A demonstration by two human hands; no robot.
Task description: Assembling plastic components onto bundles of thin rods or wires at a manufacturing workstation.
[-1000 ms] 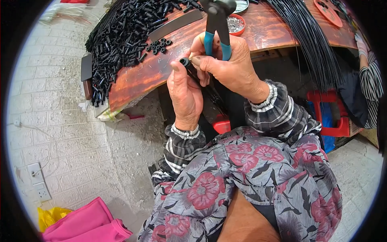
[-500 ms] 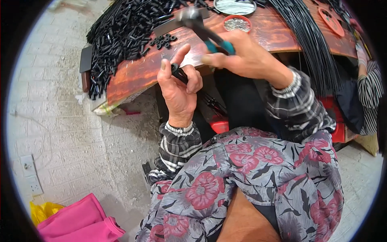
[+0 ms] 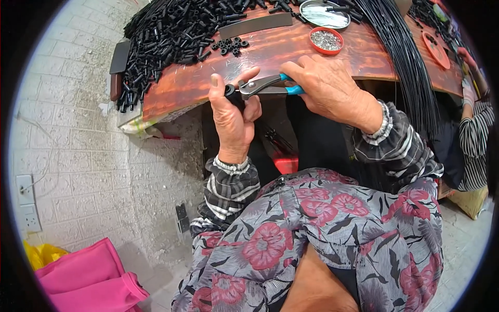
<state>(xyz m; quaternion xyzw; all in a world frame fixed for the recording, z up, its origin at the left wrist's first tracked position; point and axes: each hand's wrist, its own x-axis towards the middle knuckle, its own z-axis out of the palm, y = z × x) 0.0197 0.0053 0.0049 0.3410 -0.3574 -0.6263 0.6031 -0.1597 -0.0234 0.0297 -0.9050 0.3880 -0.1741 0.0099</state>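
My left hand (image 3: 232,125) is raised in front of the table edge, its fingers closed around a short black tubular plastic piece (image 3: 230,91) whose ringed end points up between thumb and fingers. My right hand (image 3: 338,91) grips pliers (image 3: 266,85) by their teal-ended handles. The plier jaws sit at the ringed end of the black piece, right beside it. A thin light sliver shows at the jaws, but it is too small to name. The lower part of the black piece is hidden inside my left palm.
A heap of black tubular pieces (image 3: 171,34) covers the table's (image 3: 179,86) left. Small black rings (image 3: 230,47) lie beside a dark flat bar (image 3: 255,24). A red dish (image 3: 327,41) holds small metal parts. Long black cables (image 3: 403,57) hang over the edge. Another person's striped sleeve (image 3: 475,135) is at right.
The pliers, raised and blurred above my left hand before, have come down to the black piece. My right hand moved down and slightly right with them; my left hand keeps its hold.
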